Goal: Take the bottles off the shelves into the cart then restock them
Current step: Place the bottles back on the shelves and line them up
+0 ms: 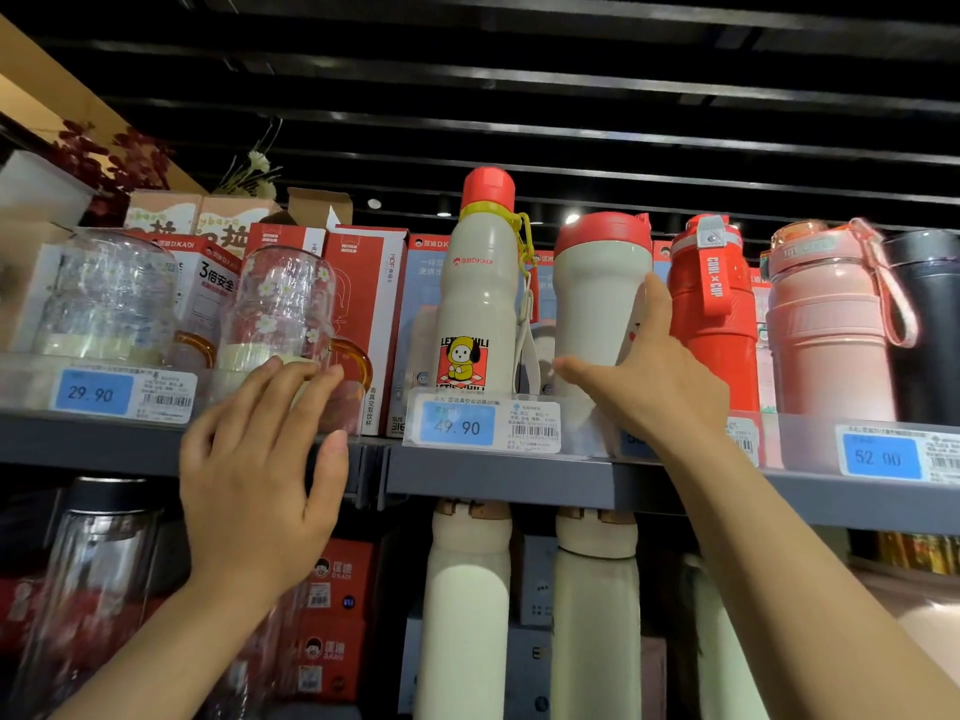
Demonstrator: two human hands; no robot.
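Note:
On the upper shelf stand a tall cream bottle with a red cap and a cartoon sticker, a short cream tumbler with a red lid, a red bottle, a pink bottle with a strap and a dark bottle. My right hand wraps around the cream tumbler, thumb in front and fingers on its right side. My left hand is raised with fingers spread in front of a clear glass mug with an amber handle; it holds nothing.
Another clear mug and red product boxes fill the left of the shelf. Price tags line the shelf's front edge. Below, two cream bottles and a clear glass bottle stand on the lower shelf.

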